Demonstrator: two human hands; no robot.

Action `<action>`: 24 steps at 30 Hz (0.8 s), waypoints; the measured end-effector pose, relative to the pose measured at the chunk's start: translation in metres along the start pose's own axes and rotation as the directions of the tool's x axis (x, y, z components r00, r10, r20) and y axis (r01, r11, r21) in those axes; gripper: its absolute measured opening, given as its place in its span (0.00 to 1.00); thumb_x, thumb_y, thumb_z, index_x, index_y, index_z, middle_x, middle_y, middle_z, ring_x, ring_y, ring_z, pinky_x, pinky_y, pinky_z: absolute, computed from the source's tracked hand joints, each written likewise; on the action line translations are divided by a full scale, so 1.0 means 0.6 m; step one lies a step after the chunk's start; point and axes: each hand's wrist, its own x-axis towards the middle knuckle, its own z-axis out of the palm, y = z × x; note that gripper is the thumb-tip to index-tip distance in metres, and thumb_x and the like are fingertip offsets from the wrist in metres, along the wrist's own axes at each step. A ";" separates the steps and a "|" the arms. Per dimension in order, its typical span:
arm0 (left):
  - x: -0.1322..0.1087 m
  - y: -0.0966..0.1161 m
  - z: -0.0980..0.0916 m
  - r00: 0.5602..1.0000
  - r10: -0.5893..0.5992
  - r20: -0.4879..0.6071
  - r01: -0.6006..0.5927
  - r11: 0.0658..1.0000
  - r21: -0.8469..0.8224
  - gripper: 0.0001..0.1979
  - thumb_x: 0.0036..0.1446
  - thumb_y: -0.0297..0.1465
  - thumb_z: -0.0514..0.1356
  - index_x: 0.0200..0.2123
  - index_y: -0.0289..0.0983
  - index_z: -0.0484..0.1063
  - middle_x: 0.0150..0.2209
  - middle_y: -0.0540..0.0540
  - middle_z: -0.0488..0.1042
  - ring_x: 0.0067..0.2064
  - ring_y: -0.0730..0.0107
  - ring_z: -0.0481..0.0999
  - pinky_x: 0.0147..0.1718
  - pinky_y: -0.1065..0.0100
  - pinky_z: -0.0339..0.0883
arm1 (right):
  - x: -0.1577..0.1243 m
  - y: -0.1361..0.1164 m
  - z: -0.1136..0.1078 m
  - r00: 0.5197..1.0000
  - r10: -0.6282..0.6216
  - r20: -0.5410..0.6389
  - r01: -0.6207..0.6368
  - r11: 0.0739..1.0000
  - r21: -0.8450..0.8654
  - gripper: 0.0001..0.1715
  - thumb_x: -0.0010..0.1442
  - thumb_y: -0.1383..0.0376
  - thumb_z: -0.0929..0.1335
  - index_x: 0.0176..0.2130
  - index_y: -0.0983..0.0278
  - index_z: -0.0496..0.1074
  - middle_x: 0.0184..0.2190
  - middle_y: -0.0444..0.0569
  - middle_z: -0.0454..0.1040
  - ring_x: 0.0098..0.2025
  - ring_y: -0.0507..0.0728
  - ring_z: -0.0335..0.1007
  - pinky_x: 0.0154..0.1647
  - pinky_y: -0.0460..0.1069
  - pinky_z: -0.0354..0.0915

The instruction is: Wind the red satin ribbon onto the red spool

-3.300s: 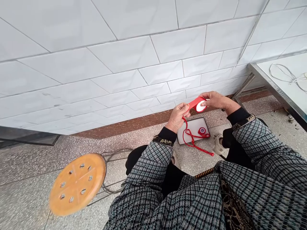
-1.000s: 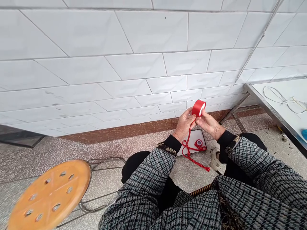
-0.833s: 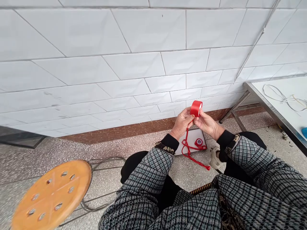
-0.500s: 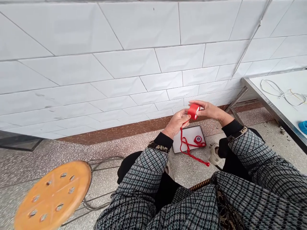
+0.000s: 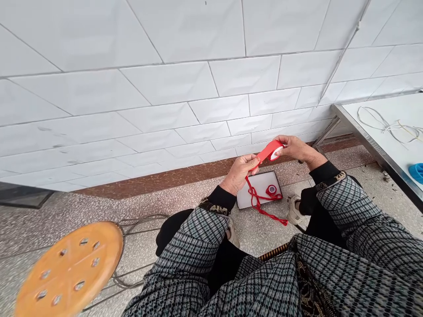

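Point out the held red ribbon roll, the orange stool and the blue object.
Red ribbon roll (image 5: pixel 274 154), head view: its white side.
Orange stool (image 5: pixel 69 268), head view: middle of the seat.
Blue object (image 5: pixel 417 172), head view: its visible part.

Roll (image 5: pixel 274 154) ptly. behind R hand (image 5: pixel 295 148)

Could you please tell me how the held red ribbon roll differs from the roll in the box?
The held ribbon roll looks larger than the boxed roll. The right hand grips the held ribbon roll, while the boxed roll lies in the shallow box. Both are red.
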 end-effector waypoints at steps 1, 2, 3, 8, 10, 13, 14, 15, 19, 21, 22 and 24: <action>-0.001 0.002 0.002 1.000 0.001 0.003 -0.001 1.000 0.001 0.24 0.47 0.47 0.79 0.29 0.34 0.75 0.19 0.55 0.64 0.21 0.81 0.60 0.27 0.71 0.52 | -0.001 0.001 0.000 1.000 -0.006 0.024 0.004 0.998 0.059 0.23 0.44 0.64 0.82 0.41 0.62 0.79 0.33 0.42 0.81 0.35 0.54 0.73 0.40 0.49 0.69; -0.002 0.004 0.004 1.000 -0.001 0.009 0.000 1.000 0.010 0.25 0.46 0.48 0.79 0.29 0.34 0.76 0.20 0.54 0.65 0.21 0.80 0.60 0.26 0.71 0.51 | -0.002 0.003 0.001 0.999 -0.016 0.049 0.009 0.991 0.132 0.24 0.44 0.63 0.83 0.41 0.62 0.79 0.34 0.43 0.81 0.35 0.54 0.75 0.40 0.49 0.70; -0.003 0.005 0.006 1.000 -0.003 0.017 0.003 1.000 0.023 0.25 0.47 0.48 0.79 0.29 0.34 0.77 0.20 0.54 0.65 0.22 0.80 0.60 0.26 0.70 0.50 | -0.003 0.004 0.005 0.997 -0.029 0.069 0.014 0.978 0.208 0.25 0.44 0.62 0.84 0.41 0.63 0.78 0.34 0.43 0.82 0.35 0.54 0.76 0.40 0.49 0.71; -0.002 0.005 0.018 1.000 0.006 0.019 -0.007 0.999 0.046 0.26 0.47 0.51 0.77 0.29 0.33 0.78 0.21 0.53 0.66 0.23 0.80 0.58 0.25 0.70 0.48 | -0.001 0.015 0.037 0.995 -0.047 0.083 -0.001 0.866 0.500 0.32 0.41 0.59 0.88 0.41 0.64 0.78 0.33 0.44 0.83 0.33 0.52 0.79 0.40 0.47 0.74; 0.000 0.003 0.022 1.000 0.004 0.023 -0.004 0.999 0.032 0.27 0.46 0.52 0.78 0.29 0.33 0.78 0.21 0.53 0.66 0.22 0.81 0.58 0.25 0.70 0.47 | 0.002 0.021 0.047 0.998 -0.034 0.058 -0.004 0.831 0.556 0.34 0.40 0.59 0.89 0.42 0.63 0.78 0.34 0.44 0.84 0.34 0.52 0.80 0.40 0.47 0.76; 0.003 0.000 0.025 0.999 0.002 0.033 -0.003 1.000 0.010 0.27 0.46 0.52 0.78 0.29 0.33 0.78 0.21 0.53 0.65 0.22 0.81 0.58 0.25 0.69 0.46 | 0.007 0.025 0.050 0.999 -0.042 0.022 0.022 0.820 0.572 0.33 0.40 0.59 0.89 0.42 0.63 0.79 0.35 0.45 0.84 0.35 0.53 0.80 0.40 0.47 0.77; 0.003 0.000 0.025 1.000 0.011 0.028 -0.011 1.000 0.005 0.27 0.46 0.51 0.78 0.29 0.33 0.78 0.21 0.53 0.66 0.22 0.81 0.58 0.25 0.69 0.46 | 0.007 0.025 0.048 0.998 -0.049 0.026 0.026 0.822 0.570 0.33 0.40 0.60 0.89 0.42 0.63 0.79 0.35 0.45 0.84 0.35 0.53 0.80 0.40 0.47 0.77; 0.004 0.001 0.024 1.000 0.021 0.022 -0.021 1.000 0.003 0.26 0.46 0.51 0.78 0.29 0.33 0.79 0.22 0.53 0.67 0.22 0.81 0.58 0.25 0.69 0.46 | 0.007 0.025 0.046 0.998 -0.053 0.036 0.023 0.822 0.569 0.33 0.40 0.60 0.89 0.42 0.63 0.79 0.36 0.45 0.84 0.35 0.54 0.81 0.40 0.48 0.78; 0.004 0.006 0.022 0.999 0.030 0.030 -0.030 0.999 0.017 0.27 0.45 0.52 0.78 0.30 0.33 0.79 0.23 0.52 0.69 0.22 0.82 0.57 0.25 0.69 0.46 | 0.004 0.022 0.040 0.995 -0.053 0.082 -0.007 0.796 0.606 0.33 0.41 0.61 0.89 0.43 0.62 0.78 0.35 0.44 0.83 0.35 0.53 0.81 0.41 0.48 0.79; 0.004 0.007 0.022 0.999 0.033 0.038 -0.035 0.999 0.041 0.28 0.46 0.53 0.77 0.30 0.33 0.79 0.22 0.52 0.67 0.22 0.81 0.57 0.25 0.68 0.47 | 0.002 0.022 0.043 0.995 -0.054 0.088 -0.013 0.778 0.628 0.32 0.42 0.61 0.89 0.43 0.62 0.78 0.35 0.44 0.83 0.36 0.53 0.81 0.43 0.49 0.80; 0.004 0.007 0.023 0.999 0.039 0.037 -0.041 0.998 0.052 0.28 0.47 0.53 0.77 0.30 0.33 0.79 0.22 0.52 0.67 0.22 0.80 0.58 0.26 0.68 0.47 | 0.002 0.023 0.046 0.994 -0.052 0.091 -0.018 0.770 0.638 0.33 0.42 0.61 0.89 0.43 0.62 0.78 0.36 0.44 0.83 0.37 0.53 0.81 0.44 0.49 0.80; 0.006 0.004 0.023 0.998 0.052 0.022 -0.053 0.997 0.058 0.28 0.47 0.53 0.77 0.29 0.32 0.79 0.22 0.52 0.67 0.23 0.80 0.58 0.26 0.68 0.48 | 0.002 0.027 0.055 0.994 -0.040 0.098 -0.034 0.754 0.656 0.33 0.42 0.60 0.89 0.44 0.62 0.77 0.36 0.44 0.83 0.37 0.54 0.82 0.46 0.50 0.81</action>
